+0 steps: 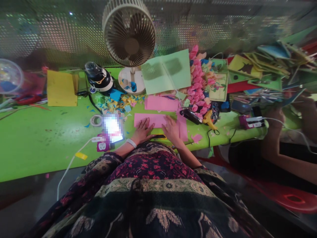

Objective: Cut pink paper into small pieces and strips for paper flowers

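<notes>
A folded-looking strip of pink paper (158, 118) lies flat on the green table near its front edge. My left hand (143, 131) rests on the strip's left part, fingers spread and pointing away from me. On its right end, the fingers of my right hand (171, 129) are stretched out and press down. Between my wrists shows a thin black and yellow object (159, 136), its kind unclear. Another pink paper piece (160, 103) lies just behind the strip. A long pink strip (183, 128) runs beside my right hand.
A fan (132, 46), a black bottle (100, 77) and paper scraps (121, 103) stand or lie behind. Left are a lit phone (112, 129) and tape roll (96, 120). Right are pink paper petals (196, 86), a yellow glue gun (210, 119) and a co-worker's arm (284, 155).
</notes>
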Demonstrator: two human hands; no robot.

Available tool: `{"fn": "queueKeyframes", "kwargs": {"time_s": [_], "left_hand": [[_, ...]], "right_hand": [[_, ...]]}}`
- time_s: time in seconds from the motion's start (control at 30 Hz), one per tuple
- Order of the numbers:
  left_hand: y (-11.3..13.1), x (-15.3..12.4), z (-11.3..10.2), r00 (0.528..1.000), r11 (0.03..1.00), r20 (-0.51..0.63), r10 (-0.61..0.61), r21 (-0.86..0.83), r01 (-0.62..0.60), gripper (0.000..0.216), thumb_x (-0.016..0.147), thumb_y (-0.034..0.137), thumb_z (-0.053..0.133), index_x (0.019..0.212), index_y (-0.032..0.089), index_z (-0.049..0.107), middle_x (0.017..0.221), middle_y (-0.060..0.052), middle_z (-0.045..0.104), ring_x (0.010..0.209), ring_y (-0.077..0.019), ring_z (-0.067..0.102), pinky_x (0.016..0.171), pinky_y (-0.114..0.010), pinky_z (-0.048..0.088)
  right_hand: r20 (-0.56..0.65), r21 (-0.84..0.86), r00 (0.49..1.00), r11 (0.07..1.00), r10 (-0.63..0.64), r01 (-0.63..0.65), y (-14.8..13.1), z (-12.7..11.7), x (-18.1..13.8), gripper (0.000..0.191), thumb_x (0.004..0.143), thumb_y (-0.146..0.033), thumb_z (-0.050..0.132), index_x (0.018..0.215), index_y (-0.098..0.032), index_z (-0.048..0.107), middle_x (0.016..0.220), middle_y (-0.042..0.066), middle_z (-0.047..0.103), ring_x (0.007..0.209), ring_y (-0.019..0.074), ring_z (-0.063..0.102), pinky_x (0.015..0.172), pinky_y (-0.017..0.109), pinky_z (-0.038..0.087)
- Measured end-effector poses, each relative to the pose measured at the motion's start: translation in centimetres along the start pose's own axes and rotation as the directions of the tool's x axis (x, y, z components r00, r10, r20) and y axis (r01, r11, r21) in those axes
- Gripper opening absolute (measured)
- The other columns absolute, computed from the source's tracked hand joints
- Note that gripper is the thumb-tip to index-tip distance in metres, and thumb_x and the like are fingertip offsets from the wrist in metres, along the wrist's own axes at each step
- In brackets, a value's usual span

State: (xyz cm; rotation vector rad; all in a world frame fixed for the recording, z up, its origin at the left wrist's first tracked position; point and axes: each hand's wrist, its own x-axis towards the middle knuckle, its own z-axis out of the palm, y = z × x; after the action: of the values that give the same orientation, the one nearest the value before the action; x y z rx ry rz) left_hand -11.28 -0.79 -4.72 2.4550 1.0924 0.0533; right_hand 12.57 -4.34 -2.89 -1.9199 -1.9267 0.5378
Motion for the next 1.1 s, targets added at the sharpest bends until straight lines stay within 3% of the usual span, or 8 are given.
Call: {"fn": "queueKeyframes", "kwargs": {"time_s": [0.1, 0.2, 0.47, 0.73, 0.93, 1.1], "left_hand": [[-0.2, 0.0, 0.1, 1.0, 1.0, 0.005, 0.013, -0.006, -0.013, 0.073, 0.101, 0.062, 0.056, 0.164, 0.028, 0.042, 0.176, -0.016, 0.019, 0.165, -0.0348, 0.014, 0.132, -0.057, 0.015], [-0.3, -0.1, 0.3, 0.999, 0.999, 0.002, 0.037, -0.006, -0.037, 0.074, 0.102, 0.062, 0.053, 0.165, 0.027, 0.039, 0.177, -0.017, 0.017, 0.165, -0.0352, 0.013, 0.132, -0.057, 0.015], [-0.7, -0.2, 0.6, 0.999, 0.998, 0.006, 0.052, -0.026, -0.052, 0.076, 0.103, 0.065, 0.049, 0.166, 0.025, 0.037, 0.178, -0.017, 0.012, 0.165, -0.0366, 0.011, 0.132, -0.058, 0.014], [-0.8, -0.1, 0.1, 0.998, 0.998, 0.018, 0.061, -0.028, -0.061, 0.077, 0.103, 0.066, 0.046, 0.167, 0.024, 0.035, 0.178, -0.016, 0.011, 0.165, -0.0359, 0.011, 0.133, -0.056, 0.014], [-0.5, 0.0, 0.1, 0.999, 0.999, 0.012, 0.048, 0.014, -0.048, 0.082, 0.099, 0.071, 0.051, 0.166, 0.026, 0.038, 0.177, -0.016, 0.015, 0.165, -0.0357, 0.012, 0.133, -0.057, 0.011], [-0.6, -0.1, 0.4, 0.998, 0.998, 0.004, 0.055, 0.013, -0.055, 0.084, 0.099, 0.074, 0.049, 0.165, 0.022, 0.04, 0.177, -0.016, 0.016, 0.165, -0.0364, 0.012, 0.133, -0.056, 0.011]], "right_hand": [[0.225, -0.002, 0.957, 0.982, -0.184, 0.189, -1.7, 1.1, -0.3, 0.067, 0.103, -0.046, 0.048, 0.161, -0.014, 0.043, 0.169, 0.016, 0.04, 0.16, 0.0311, 0.029, 0.13, 0.054, 0.024], [0.329, -0.031, 0.924, 0.975, -0.197, 0.219, -2.0, 2.2, -0.8, 0.076, 0.104, -0.053, 0.045, 0.166, -0.011, 0.034, 0.173, 0.018, 0.03, 0.163, 0.0318, 0.022, 0.133, 0.055, 0.016], [0.347, -0.114, 0.919, 0.964, -0.188, 0.24, -1.0, 3.1, -0.9, 0.08, 0.106, -0.055, 0.041, 0.169, -0.01, 0.026, 0.174, 0.018, 0.024, 0.164, 0.0307, 0.018, 0.133, 0.056, 0.015], [0.381, -0.134, 0.912, 0.967, -0.153, 0.219, -1.6, 2.5, -0.7, 0.076, 0.107, -0.055, 0.036, 0.166, -0.008, 0.033, 0.174, 0.018, 0.025, 0.164, 0.0302, 0.02, 0.133, 0.055, 0.017], [0.35, -0.153, 0.925, 0.965, -0.15, 0.214, -1.8, 1.2, 2.1, 0.074, 0.109, -0.051, 0.032, 0.168, -0.007, 0.028, 0.175, 0.017, 0.022, 0.164, 0.0295, 0.019, 0.133, 0.053, 0.017], [0.389, -0.213, 0.91, 0.946, -0.147, 0.244, -2.0, 1.9, 3.6, 0.073, 0.107, -0.05, 0.037, 0.166, -0.007, 0.033, 0.174, 0.016, 0.025, 0.163, 0.0317, 0.022, 0.132, 0.055, 0.018]]}}
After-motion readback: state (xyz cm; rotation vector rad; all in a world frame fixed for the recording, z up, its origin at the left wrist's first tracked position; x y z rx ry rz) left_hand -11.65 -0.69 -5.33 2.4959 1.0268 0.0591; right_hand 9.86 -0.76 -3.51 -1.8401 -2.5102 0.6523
